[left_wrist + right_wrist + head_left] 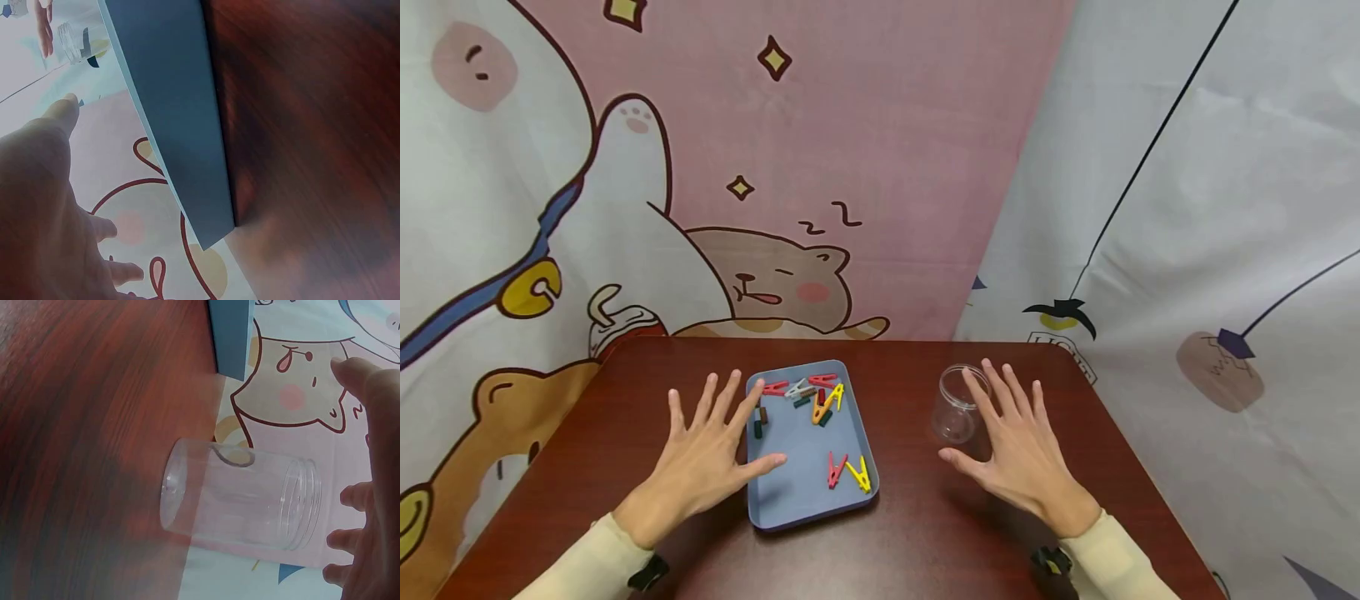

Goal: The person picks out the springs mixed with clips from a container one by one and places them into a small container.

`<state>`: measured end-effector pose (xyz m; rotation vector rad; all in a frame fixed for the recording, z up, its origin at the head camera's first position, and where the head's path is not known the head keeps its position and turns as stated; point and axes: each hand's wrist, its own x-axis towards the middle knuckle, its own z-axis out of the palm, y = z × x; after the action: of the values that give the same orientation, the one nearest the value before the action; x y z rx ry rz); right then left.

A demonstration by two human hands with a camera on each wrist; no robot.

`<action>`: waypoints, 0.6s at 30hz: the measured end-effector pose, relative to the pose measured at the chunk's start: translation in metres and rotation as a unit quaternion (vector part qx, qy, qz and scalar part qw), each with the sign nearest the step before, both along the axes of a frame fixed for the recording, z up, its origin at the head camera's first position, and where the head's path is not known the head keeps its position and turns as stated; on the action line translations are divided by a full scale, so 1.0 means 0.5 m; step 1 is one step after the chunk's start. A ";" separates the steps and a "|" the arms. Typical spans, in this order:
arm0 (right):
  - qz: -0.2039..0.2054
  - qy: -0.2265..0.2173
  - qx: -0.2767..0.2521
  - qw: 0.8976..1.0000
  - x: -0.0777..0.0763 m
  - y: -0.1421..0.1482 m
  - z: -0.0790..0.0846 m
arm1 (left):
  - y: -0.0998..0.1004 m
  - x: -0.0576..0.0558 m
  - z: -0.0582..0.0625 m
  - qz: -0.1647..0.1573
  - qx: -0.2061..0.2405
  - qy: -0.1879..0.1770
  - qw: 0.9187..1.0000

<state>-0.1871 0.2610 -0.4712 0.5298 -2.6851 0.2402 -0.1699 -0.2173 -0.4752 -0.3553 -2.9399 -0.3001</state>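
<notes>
My left hand (703, 458), fingers spread, hovers by the left side of a blue-grey tray (797, 500); its thumb and index finger overlap the tray's edge in the head view. Several small clothespins lie in the tray, among them a red clothespin (836, 471) and a yellow clothespin (860, 475) near the front. At the back is a cluster with an orange clothespin (822, 407) and a pale one (800, 388). My right hand (1026, 454), also spread and holding nothing, is just right of a clear, lidless jar (237, 494) standing upright.
Everything stands on a dark reddish-brown table (910, 550). Behind it hangs a cartoon-printed cloth (880, 150), with a pale cloth (1225, 208) along the right. In the tray, small dark green pieces (758, 427) lie at the left.
</notes>
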 end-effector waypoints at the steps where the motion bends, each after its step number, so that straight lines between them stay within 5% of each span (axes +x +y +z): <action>1: 0.002 -0.001 0.000 1.000 0.000 -0.002 0.001 | -0.001 0.000 -0.001 0.001 -0.001 -0.001 1.000; 18: 0.048 -0.002 0.008 0.999 -0.006 -0.051 0.028 | 0.002 0.026 -0.025 -0.002 0.001 -0.009 1.000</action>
<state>-0.1903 0.2357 -0.4571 0.6636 -2.6711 0.2466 -0.1569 -0.2163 -0.4878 -0.3614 -2.9558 -0.3095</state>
